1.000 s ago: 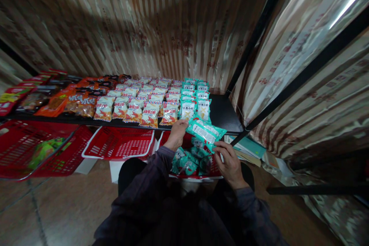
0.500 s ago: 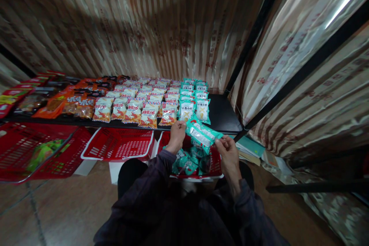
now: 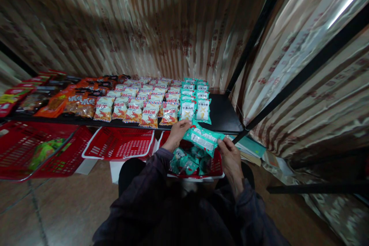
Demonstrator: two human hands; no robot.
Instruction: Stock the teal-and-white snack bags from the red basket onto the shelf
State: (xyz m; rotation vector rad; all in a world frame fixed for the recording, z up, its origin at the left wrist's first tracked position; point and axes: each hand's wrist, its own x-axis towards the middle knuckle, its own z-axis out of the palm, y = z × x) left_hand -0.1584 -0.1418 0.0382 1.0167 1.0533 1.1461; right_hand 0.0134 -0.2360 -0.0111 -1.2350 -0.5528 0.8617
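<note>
A teal snack bag [image 3: 202, 139] is stretched between my two hands, its printed back panel facing up. My left hand [image 3: 178, 133] pinches its upper left end, and my right hand [image 3: 230, 156] grips the right end. Right below it, a red basket [image 3: 217, 165] holds several more teal bags [image 3: 188, 162], partly covered by the held one. Just beyond my hands, teal-and-white snack bags [image 3: 203, 110] stand in two columns on a black shelf [image 3: 223, 114].
Left along the shelf are white-and-orange snack bags [image 3: 150, 113], orange bags [image 3: 80, 104] and red packs [image 3: 8, 100]. Below stand a second red basket [image 3: 119, 144] and a larger one [image 3: 17, 153] with a green packet [image 3: 47, 153]. A black post [image 3: 288, 84] slants at right.
My left hand has shifted slightly along the bag's upper left end, and the bag has tilted a little more level. Both hands still hold it above the basket.
</note>
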